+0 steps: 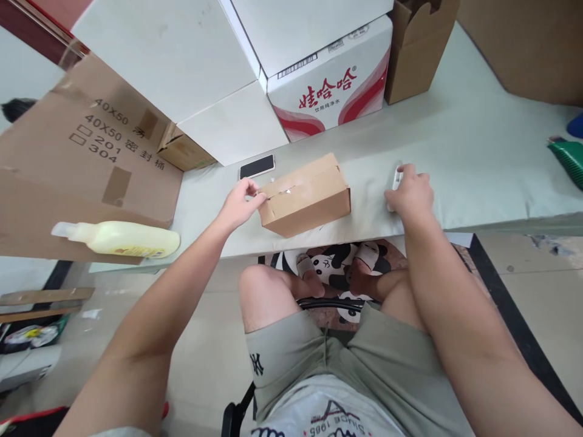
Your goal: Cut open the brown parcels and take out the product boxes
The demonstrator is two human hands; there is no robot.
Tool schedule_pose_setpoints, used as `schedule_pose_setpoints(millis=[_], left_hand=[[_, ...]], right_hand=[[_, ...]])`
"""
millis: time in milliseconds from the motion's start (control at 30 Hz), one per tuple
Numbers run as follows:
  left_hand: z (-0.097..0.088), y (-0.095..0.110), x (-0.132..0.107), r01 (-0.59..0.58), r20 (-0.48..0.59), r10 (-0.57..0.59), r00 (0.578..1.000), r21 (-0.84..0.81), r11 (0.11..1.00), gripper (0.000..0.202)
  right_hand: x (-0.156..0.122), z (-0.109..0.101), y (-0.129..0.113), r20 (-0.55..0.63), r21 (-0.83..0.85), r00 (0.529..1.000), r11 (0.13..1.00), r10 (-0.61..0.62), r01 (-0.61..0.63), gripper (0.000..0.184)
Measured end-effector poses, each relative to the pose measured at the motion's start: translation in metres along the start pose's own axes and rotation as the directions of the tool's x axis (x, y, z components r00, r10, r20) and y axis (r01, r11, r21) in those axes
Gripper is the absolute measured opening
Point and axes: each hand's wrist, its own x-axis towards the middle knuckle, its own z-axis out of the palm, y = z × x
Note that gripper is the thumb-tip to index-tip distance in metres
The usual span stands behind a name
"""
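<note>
Cardboard carton [304,195] is lying mid-frame, left hand [241,203] pinching its left end; right of center, right hand [412,193] is grasping a slim white object [397,178].

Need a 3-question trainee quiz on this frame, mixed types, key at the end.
1. What is the left hand touching?
a) the bottle
b) the centre carton
c) the red-lettered box
2. True or false: the phone lies nearer the left hand than the right hand.
3. Fill in: the right hand has a small ____ object between thumb and fingers.

Key: 1. b; 2. true; 3. white
</note>
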Motion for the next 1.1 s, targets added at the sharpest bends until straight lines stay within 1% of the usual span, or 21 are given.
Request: schedule_pose_setpoints(millis=[67,167,233,300,400,467,533,633,733,833,900,967,1033,1100], left_hand=[[0.007,0.004,0.005,-0.068,0.008,0.067,0.998,0.089,0.994,0.027],[0.02,0.008,0.014,-0.182,0.134,0.152,0.979,0.25,0.951,0.04],[0.027,0.008,0.018,-0.215,0.195,0.162,0.967,0.292,0.932,0.045],[0.031,0.007,0.017,-0.217,0.207,0.159,0.965,0.296,0.93,0.049],[0.033,0.006,0.012,-0.228,0.19,0.175,0.966,0.308,0.924,0.056],[0.034,0.006,0.009,-0.234,0.181,0.184,0.966,0.313,0.92,0.058],[0.038,0.008,0.006,-0.246,0.181,0.197,0.964,0.316,0.916,0.058],[0.047,0.015,0.004,-0.273,0.197,0.217,0.956,0.329,0.904,0.061],[0.06,0.03,0.001,-0.296,0.231,0.227,0.946,0.336,0.894,0.065],[0.072,0.053,0.001,-0.336,0.294,0.243,0.924,0.327,0.883,0.063],[0.079,0.072,0.002,-0.367,0.351,0.246,0.903,0.336,0.867,0.057],[0.088,0.09,0.004,-0.384,0.385,0.229,0.894,0.397,0.834,0.044],[0.098,0.104,0.003,-0.385,0.366,0.22,0.904,0.478,0.789,0.037],[0.107,0.112,0.001,-0.369,0.326,0.219,0.919,0.526,0.766,0.038]], right_hand=[[-0.002,0.001,-0.004,0.013,-0.03,1.0,1.0,-0.002,0.002,0.067],[-0.004,-0.003,-0.012,0.092,-0.088,0.995,0.996,0.03,-0.022,0.065],[-0.005,-0.009,-0.016,0.126,-0.069,0.989,0.996,0.071,-0.063,0.064],[-0.007,-0.016,-0.02,0.14,0.032,0.985,0.994,0.103,-0.108,0.063],[-0.013,-0.027,-0.028,0.13,0.291,0.988,0.95,0.078,-0.113,0.062],[-0.017,-0.033,-0.035,0.097,0.494,0.995,0.867,0.026,-0.071,0.064],[-0.021,-0.037,-0.043,0.046,0.659,0.999,0.752,-0.017,-0.018,0.063],[-0.023,-0.04,-0.051,-0.041,0.806,0.995,0.586,-0.088,0.085,0.049],[-0.023,-0.046,-0.053,-0.129,0.875,0.986,0.455,-0.11,0.165,0.04],[-0.02,-0.056,-0.049,-0.143,0.914,0.989,0.376,-0.047,0.15,0.039],[-0.017,-0.063,-0.044,-0.151,0.943,0.988,0.302,0.012,0.141,0.036],[-0.015,-0.069,-0.039,-0.212,0.954,0.976,0.229,0.056,0.194,0.031],[-0.015,-0.072,-0.037,-0.295,0.941,0.953,0.194,0.07,0.277,0.022],[-0.018,-0.075,-0.039,-0.355,0.921,0.932,0.199,0.076,0.335,0.011]])
